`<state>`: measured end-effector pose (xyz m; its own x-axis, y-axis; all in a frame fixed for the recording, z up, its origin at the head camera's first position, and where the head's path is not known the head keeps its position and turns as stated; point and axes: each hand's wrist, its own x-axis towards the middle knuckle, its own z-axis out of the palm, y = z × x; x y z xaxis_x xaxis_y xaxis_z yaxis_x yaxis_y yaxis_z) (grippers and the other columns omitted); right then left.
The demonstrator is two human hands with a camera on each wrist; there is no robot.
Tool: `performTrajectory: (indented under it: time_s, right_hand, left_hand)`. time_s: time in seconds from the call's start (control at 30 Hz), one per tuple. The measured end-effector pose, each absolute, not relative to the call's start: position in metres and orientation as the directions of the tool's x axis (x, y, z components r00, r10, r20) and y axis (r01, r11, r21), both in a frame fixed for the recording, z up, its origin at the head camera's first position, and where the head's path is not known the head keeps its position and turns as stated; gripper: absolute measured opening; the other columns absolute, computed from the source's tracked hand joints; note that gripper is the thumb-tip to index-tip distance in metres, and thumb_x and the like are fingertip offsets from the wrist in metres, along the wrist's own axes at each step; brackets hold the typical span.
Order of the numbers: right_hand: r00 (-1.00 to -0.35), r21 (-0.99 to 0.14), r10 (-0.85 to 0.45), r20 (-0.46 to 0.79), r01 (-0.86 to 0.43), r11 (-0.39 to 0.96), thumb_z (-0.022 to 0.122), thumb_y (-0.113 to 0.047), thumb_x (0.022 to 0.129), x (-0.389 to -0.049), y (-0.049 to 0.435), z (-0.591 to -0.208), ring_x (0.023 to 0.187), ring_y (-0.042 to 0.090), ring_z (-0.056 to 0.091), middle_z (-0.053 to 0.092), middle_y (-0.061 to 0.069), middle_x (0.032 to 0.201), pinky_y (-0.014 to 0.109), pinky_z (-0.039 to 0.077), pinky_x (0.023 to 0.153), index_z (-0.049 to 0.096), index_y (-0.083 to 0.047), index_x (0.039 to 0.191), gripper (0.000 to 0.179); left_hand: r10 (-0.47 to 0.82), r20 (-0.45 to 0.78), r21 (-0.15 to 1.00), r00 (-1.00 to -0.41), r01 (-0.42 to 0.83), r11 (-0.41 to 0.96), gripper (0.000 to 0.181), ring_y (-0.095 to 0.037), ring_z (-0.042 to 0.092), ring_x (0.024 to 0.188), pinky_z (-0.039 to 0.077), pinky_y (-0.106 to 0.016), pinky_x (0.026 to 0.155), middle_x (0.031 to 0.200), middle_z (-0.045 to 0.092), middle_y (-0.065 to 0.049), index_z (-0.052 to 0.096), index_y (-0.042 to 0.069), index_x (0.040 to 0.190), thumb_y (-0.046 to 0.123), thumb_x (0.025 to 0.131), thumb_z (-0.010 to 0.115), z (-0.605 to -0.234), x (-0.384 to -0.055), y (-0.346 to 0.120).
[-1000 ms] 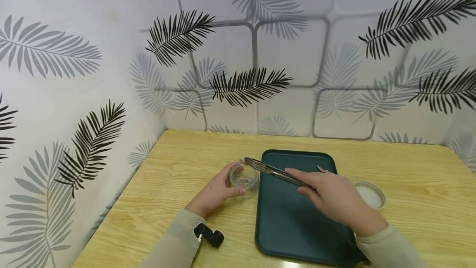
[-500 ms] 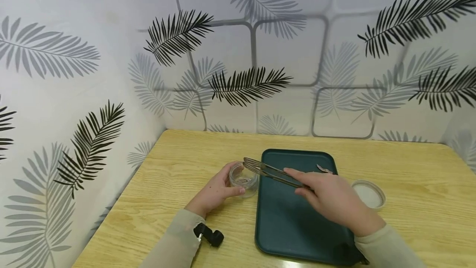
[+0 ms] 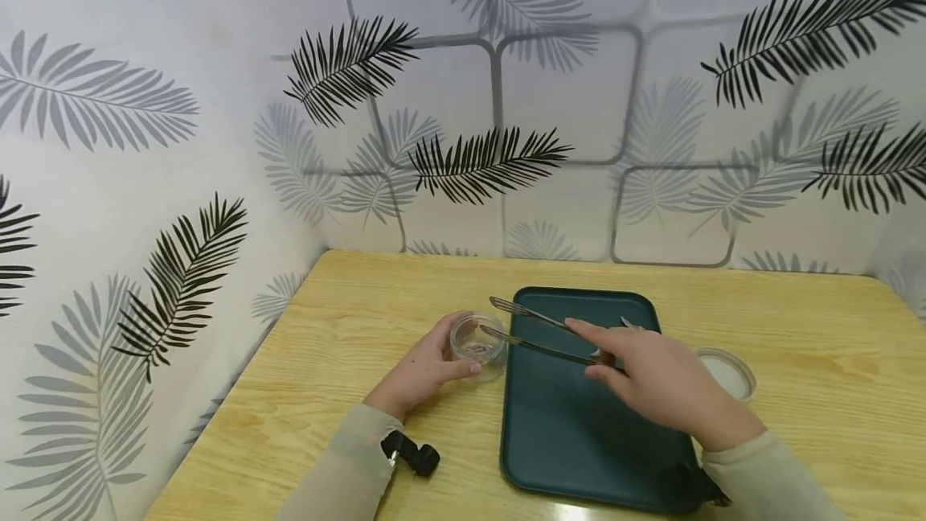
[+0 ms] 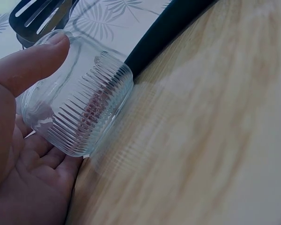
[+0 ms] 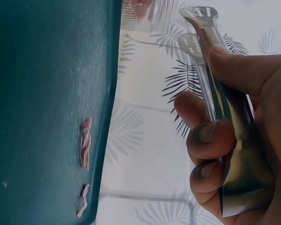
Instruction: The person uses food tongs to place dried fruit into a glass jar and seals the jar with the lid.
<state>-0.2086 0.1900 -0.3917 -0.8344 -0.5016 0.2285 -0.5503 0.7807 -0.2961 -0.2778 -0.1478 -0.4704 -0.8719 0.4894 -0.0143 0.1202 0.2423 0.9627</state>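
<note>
My left hand (image 3: 423,368) holds a clear glass jar (image 3: 492,367) upright on the table, left of the dark green tray (image 3: 557,441). In the left wrist view, the thumb lies at the rim of the ribbed jar (image 4: 84,103), fingers on its far side. Something reddish-brown shows low inside. Metal tongs (image 3: 531,313) are gripped in my right hand (image 3: 661,380), arms spread. One slotted tip is over the jar's mouth, the other beyond it; nothing is between them. Two reddish, dried-meat-like strips (image 5: 85,143) lie on the tray in the right wrist view.
A round, pale lid (image 3: 729,376) lies on the wooden table (image 3: 817,344) to the right of the tray, partly behind my right hand. Leaf-patterned wall covering (image 3: 564,215) stands behind and left of the table. A black wrist device (image 3: 411,453) sits at my left sleeve.
The tongs' arms have spread from nearly closed to wide apart over the jar. My right hand has shifted slightly right. My left hand keeps its hold on the jar.
</note>
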Motion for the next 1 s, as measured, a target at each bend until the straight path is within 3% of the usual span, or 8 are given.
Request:
performTrajectory:
  time_s: [0.03,0.1,0.17,0.27,0.63,1.0]
  right_hand:
    - [-0.838,-0.306,-0.500,0.220,-0.546,0.780,0.075,-0.027,0.094,-0.209,0.192,-0.392,0.067,-0.005,0.050,0.060,-0.024,0.085,0.046,0.053,0.089,0.047,-0.028,0.153,0.066]
    - [-0.847,-0.325,-0.494,0.198,-0.532,0.782,0.074,-0.027,0.094,-0.209,0.196,-0.391,0.066,-0.005,0.050,0.061,-0.023,0.088,0.037,0.053,0.072,0.046,-0.027,0.154,0.066]
    - [-0.855,-0.335,-0.486,0.180,-0.518,0.787,0.074,-0.027,0.095,-0.209,0.202,-0.392,0.062,-0.005,0.049,0.060,-0.021,0.087,0.034,0.053,0.069,0.045,-0.027,0.155,0.067]
    - [-0.871,-0.339,-0.468,0.150,-0.490,0.803,0.073,-0.028,0.095,-0.207,0.216,-0.392,0.056,0.000,0.043,0.056,-0.018,0.083,0.027,0.039,0.050,0.043,-0.027,0.156,0.068]
    - [-0.924,-0.327,-0.382,0.034,-0.371,0.869,0.074,-0.032,0.094,-0.199,0.279,-0.399,0.052,0.003,0.039,0.051,-0.014,0.078,0.026,0.035,0.050,0.044,-0.021,0.155,0.069]
    - [-0.940,-0.299,-0.328,-0.091,-0.289,0.909,0.073,-0.035,0.093,-0.197,0.303,-0.417,0.055,0.006,0.041,0.050,-0.011,0.075,0.029,0.035,0.052,0.047,-0.016,0.153,0.068]
  left_hand:
    - [0.493,-0.012,0.963,-0.870,0.122,0.239,0.083,-0.016,0.029,0.148,0.027,-0.044,0.117,0.157,0.039,0.002,0.030,0.023,0.159,0.025,0.092,0.078,-0.470,-0.278,-0.147]
    - [0.499,-0.013,0.965,-0.866,0.120,0.233,0.083,-0.016,0.028,0.148,0.026,-0.044,0.117,0.158,0.039,0.000,0.029,0.023,0.159,0.025,0.092,0.078,-0.472,-0.279,-0.147]
    - [0.504,-0.016,0.966,-0.863,0.116,0.230,0.083,-0.017,0.027,0.149,0.025,-0.044,0.118,0.158,0.038,0.000,0.029,0.023,0.159,0.026,0.092,0.078,-0.474,-0.279,-0.147]
    - [0.510,-0.012,0.968,-0.860,0.118,0.222,0.083,-0.017,0.028,0.149,0.025,-0.045,0.118,0.159,0.038,-0.002,0.029,0.023,0.159,0.026,0.092,0.078,-0.476,-0.279,-0.147]
    - [0.510,-0.009,0.965,-0.860,0.125,0.229,0.084,-0.017,0.025,0.150,0.021,-0.044,0.119,0.159,0.038,-0.001,0.030,0.023,0.158,0.027,0.091,0.079,-0.474,-0.279,-0.150]
    - [0.503,0.001,0.966,-0.864,0.132,0.224,0.082,-0.015,0.027,0.149,0.024,-0.042,0.118,0.159,0.039,-0.002,0.031,0.024,0.158,0.023,0.091,0.079,-0.472,-0.280,-0.150]
